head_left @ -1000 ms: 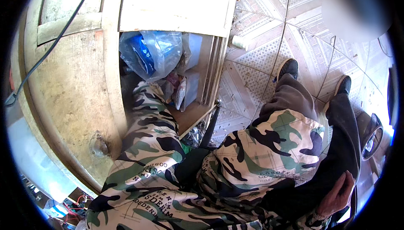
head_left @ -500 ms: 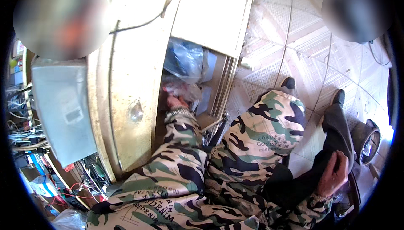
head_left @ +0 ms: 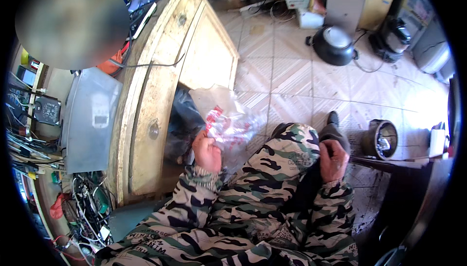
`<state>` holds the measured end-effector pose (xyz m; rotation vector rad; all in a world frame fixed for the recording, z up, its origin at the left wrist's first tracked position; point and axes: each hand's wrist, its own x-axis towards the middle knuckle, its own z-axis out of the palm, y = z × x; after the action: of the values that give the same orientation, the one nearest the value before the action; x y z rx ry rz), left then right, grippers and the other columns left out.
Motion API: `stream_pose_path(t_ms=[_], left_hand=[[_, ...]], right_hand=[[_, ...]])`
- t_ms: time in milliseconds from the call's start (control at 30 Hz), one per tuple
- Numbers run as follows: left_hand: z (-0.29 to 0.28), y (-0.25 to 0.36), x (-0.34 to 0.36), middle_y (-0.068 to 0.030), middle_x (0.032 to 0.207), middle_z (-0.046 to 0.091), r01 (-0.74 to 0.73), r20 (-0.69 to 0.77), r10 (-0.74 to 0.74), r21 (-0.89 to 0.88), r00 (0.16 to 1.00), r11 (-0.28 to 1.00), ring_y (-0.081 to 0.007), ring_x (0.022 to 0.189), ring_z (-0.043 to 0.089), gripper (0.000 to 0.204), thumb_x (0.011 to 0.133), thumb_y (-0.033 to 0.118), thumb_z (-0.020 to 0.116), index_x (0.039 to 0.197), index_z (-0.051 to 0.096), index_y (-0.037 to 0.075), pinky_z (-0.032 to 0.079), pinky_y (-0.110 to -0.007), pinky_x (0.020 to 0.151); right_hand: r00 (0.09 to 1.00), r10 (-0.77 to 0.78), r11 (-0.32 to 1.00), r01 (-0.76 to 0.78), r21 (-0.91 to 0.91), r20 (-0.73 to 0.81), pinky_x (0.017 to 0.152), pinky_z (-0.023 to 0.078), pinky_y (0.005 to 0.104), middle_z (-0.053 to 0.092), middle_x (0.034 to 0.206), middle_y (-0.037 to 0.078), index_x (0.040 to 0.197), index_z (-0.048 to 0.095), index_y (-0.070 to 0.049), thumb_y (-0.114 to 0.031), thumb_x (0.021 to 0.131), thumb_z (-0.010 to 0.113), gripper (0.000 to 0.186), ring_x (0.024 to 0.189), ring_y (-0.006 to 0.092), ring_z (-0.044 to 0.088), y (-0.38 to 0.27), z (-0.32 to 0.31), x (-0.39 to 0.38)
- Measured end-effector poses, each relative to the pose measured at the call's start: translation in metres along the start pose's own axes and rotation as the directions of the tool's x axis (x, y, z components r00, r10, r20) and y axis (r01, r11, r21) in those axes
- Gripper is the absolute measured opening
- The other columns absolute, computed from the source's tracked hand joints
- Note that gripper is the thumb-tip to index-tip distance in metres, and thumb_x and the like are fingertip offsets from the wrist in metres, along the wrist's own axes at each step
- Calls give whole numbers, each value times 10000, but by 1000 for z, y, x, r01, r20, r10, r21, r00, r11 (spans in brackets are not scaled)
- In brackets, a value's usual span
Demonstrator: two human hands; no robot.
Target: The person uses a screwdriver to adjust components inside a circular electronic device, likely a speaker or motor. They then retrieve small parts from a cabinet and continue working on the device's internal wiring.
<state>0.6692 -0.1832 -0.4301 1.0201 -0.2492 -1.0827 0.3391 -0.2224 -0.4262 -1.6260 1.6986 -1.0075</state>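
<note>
My left hand (head_left: 207, 153) grips the near edge of a crumpled clear plastic bag (head_left: 233, 125) with red print. The bag stands out from the open compartment of a worn wooden cabinet (head_left: 141, 144), beside my left knee. Dark plastic (head_left: 184, 115) shows in the shadowed compartment behind it. My right hand (head_left: 334, 161) rests by my right knee with its fingers curled inward. Whether anything is inside those fingers is hidden.
A grey plastic box (head_left: 91, 125) and tangled cables (head_left: 90, 203) lie left of the cabinet. On the tiled floor stand a black pot (head_left: 334, 47) and a round metal housing (head_left: 380, 139). A dark table edge (head_left: 394, 164) juts in at right.
My left hand has come out of the cabinet compartment, drawing the plastic bag with it. My right hand has moved left and forward to my knee. The view has shifted.
</note>
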Motion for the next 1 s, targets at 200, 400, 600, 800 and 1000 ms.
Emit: stream_pose_path(t_ms=[200, 400, 600, 800, 1000], left_hand=[[33, 0, -88, -143, 963, 677, -394, 722, 57, 308, 689, 866, -318, 1025, 670, 120, 736, -10, 571, 844, 622, -2, 520, -399, 902], [27, -19, -142, -138, 1002, 679, -816, 989, -140, 126, 55, 565, -396, 1087, 633, 166, 638, 23, 681, 797, 633, 11, 547, -441, 889], [31, -24, -153, -120, 1016, 670, -846, 954, -296, 126, -39, 518, -361, 1028, 605, 194, 659, 114, 724, 812, 633, 36, 537, -417, 846], [43, -6, -155, -109, 967, 662, -863, 913, -403, 152, -64, 482, -318, 1006, 616, 181, 717, 131, 750, 839, 646, 48, 545, -391, 819], [78, 42, -162, -138, 973, 662, -634, 829, -140, 512, 542, 579, -207, 786, 664, 439, 744, 157, 854, 1072, 605, 8, 555, -303, 715]], right_hand=[[997, 37, 905, -4, 425, -69, 764, 511, 288, 692, 912, 79, 1176, 630, 67, -115, 959, 649, 283, 837, 129, 634, -92, -58, -50], [978, 207, 941, -202, 273, 10, 662, 510, 310, 682, 844, 107, 1264, 598, 70, -285, 916, 744, 518, 748, 143, 630, -85, -86, -104], [996, 92, 995, -93, -44, -18, 650, 541, 378, 677, 918, 172, 1221, 631, 29, -364, 785, 842, 624, 709, 277, 668, -100, -93, -150], [998, -15, 977, 2, -214, -59, 653, 557, 423, 666, 976, 209, 1092, 655, 5, -81, 729, 714, 378, 744, 401, 679, -122, -90, -155], [992, 29, 981, -4, 192, -126, 639, 505, 285, 676, 898, 158, 992, 673, 19, 80, 714, 610, 292, 712, 230, 667, -108, -95, -172]])
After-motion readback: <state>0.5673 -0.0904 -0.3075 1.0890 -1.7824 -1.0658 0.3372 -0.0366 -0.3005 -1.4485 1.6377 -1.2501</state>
